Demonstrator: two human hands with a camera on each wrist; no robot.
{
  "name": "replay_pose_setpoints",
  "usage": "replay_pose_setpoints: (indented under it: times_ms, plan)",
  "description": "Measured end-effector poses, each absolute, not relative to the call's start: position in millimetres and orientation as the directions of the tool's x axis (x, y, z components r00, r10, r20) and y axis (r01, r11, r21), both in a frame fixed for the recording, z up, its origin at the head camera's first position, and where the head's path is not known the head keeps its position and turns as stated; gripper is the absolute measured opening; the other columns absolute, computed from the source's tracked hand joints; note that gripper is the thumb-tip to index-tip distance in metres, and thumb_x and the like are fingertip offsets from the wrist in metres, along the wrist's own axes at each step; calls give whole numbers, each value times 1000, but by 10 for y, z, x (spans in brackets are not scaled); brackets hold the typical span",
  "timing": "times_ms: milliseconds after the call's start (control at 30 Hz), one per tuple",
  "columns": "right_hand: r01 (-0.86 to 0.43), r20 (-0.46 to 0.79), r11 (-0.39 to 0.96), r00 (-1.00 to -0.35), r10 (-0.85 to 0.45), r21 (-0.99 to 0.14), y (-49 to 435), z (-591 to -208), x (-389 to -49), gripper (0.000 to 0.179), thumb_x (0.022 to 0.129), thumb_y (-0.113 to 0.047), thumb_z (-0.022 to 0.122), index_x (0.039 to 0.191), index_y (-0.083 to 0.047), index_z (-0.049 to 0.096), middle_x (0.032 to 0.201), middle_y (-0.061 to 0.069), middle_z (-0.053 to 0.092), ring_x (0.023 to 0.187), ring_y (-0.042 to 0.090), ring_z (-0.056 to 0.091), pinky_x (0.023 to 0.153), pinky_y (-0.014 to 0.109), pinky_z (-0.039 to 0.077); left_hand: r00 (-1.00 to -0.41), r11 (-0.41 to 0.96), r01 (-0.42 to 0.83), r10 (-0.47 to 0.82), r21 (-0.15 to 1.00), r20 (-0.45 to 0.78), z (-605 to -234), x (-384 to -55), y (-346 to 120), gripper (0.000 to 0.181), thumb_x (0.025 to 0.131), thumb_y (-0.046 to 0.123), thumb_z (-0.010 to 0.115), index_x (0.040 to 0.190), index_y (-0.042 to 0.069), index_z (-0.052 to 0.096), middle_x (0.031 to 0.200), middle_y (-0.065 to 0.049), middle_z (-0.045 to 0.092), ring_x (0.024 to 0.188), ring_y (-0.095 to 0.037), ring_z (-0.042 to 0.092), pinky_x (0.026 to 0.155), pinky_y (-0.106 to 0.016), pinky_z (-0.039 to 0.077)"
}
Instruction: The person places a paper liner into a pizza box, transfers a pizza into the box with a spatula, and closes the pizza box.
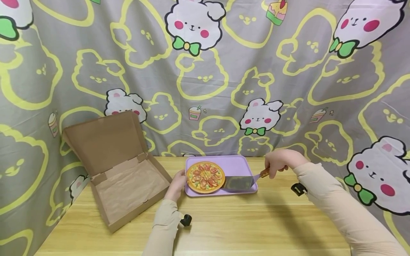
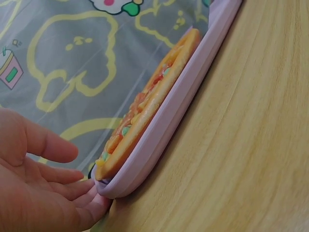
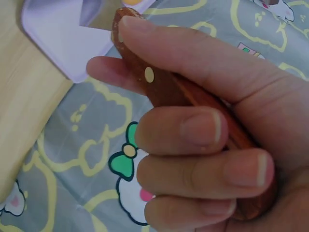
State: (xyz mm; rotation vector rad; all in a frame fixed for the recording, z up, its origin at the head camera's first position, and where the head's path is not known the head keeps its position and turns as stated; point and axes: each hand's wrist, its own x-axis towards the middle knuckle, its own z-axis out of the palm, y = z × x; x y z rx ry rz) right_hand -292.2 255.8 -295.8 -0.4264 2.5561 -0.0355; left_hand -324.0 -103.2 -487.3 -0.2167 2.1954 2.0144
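A toy-like pizza (image 1: 205,177) with red, yellow and green toppings lies on the left side of a lilac tray (image 1: 233,164). My right hand (image 1: 282,161) grips the wooden handle (image 3: 169,89) of a wide metal spatula (image 1: 238,182), its fingers wrapped round the wood and the thumb along the top. The blade lies low over the tray's right half, its front edge right at the pizza's right rim. At the tray's left end is my left hand (image 1: 176,185); in the left wrist view its extended fingertips (image 2: 99,202) touch the tray's corner beside the pizza.
To the left, a brown cardboard box (image 1: 112,224) stands with its lid (image 1: 110,142) raised and brown paper (image 1: 131,188) inside. A patterned curtain (image 1: 205,78) hangs behind the wooden table (image 1: 230,227). Each wrist carries a small black device.
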Motion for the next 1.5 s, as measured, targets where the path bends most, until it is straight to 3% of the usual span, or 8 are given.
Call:
replay_pose_setpoints:
  times_ms: [233, 533, 700, 900, 1167, 1500]
  plan:
    - [-296, -518, 946, -794, -319, -128, 2587, -2964, -2863, 7, 80, -14, 74, 76, -17, 69, 52, -8, 36, 47, 6, 29, 43, 18, 25, -980, 92, -198, -5, 976, -198, -4862, -3254, -1033, 71, 82, -8, 39, 150, -10, 19, 153, -32, 28, 143, -45, 26, 119, -56, 22]
    - [-329, -527, 944, -799, -291, -22, 2411, -2766, -2759, 21, 75, -11, 70, 58, -20, 59, 47, -8, 31, 46, 6, 25, 44, 19, 20, -983, 95, -184, 4, 978, -186, -4887, -3250, -980, 74, 77, -11, 39, 149, -11, 21, 150, -33, 32, 140, -44, 32, 118, -54, 27]
    - [-343, -534, 939, -792, -297, -14, 2303, -2726, -2684, 30, 74, -9, 67, 52, -21, 50, 45, -8, 27, 44, 7, 23, 44, 20, 19, -981, 87, -192, 9, 978, -193, -4873, -3272, -983, 75, 78, -10, 38, 150, -9, 19, 153, -31, 29, 143, -43, 28, 119, -53, 24]
    - [-326, -499, 939, -798, -337, -112, 2308, -2858, -2593, 33, 75, -5, 66, 51, -19, 48, 44, -8, 26, 42, 5, 22, 42, 18, 20, -981, 82, -190, 13, 978, -192, -4867, -3294, -1014, 75, 78, -10, 37, 150, -10, 17, 154, -32, 27, 144, -44, 25, 120, -53, 22]
    - [-304, -427, 928, -826, -369, -214, 2471, -3141, -2500, 24, 76, -4, 66, 58, -16, 56, 45, -9, 32, 40, 5, 26, 41, 18, 24, -986, 85, -166, -9, 982, -166, -4846, -3279, -1062, 73, 79, -11, 36, 149, -12, 19, 150, -35, 30, 142, -46, 29, 119, -53, 24]
    - [-312, -333, 903, -852, -403, -295, 2390, -3583, -2467, 27, 81, -10, 69, 62, -14, 50, 50, -7, 39, 37, 4, 35, 37, 15, 30, -985, 72, -171, 9, 983, -172, -4879, -3258, -1031, 73, 78, -11, 36, 149, -13, 18, 151, -34, 30, 143, -44, 27, 119, -53, 24]
